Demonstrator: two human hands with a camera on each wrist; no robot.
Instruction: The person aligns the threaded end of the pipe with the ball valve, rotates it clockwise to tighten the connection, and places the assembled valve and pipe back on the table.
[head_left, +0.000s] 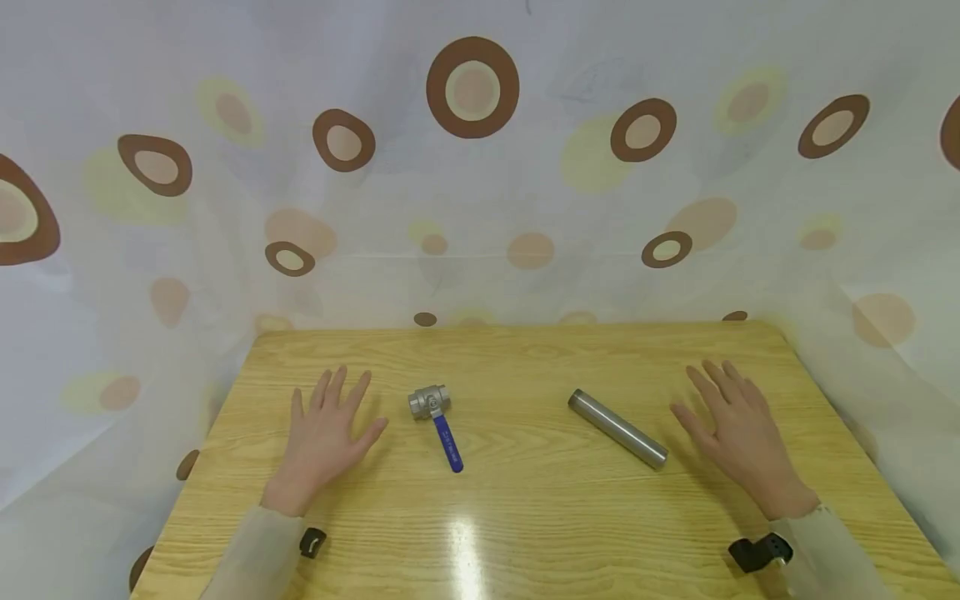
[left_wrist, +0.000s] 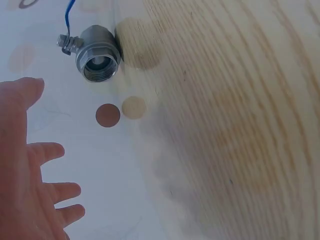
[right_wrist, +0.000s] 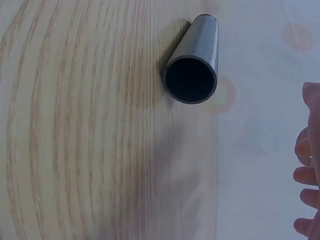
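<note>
A metal ball valve point(head_left: 430, 402) with a blue lever handle point(head_left: 448, 443) lies left of the table's middle. In the left wrist view, the threaded port of the ball valve point(left_wrist: 99, 55) faces the camera. My left hand point(head_left: 322, 442), fingers spread, is to the left of the valve and apart from it. A steel pipe point(head_left: 617, 428) lies slantwise right of the middle. Its hollow near end shows in the right wrist view on the pipe point(right_wrist: 192, 65). My right hand point(head_left: 738, 429), fingers extended, is to the right of the pipe without touching it. Neither hand holds anything.
A wood-grain table point(head_left: 517, 517) carries both parts. Behind it and along both sides hangs a pale sheet point(head_left: 480, 183) with brown and yellow round patterns. Black straps point(head_left: 761, 552) sit at the wrists. Light glares on the table's front.
</note>
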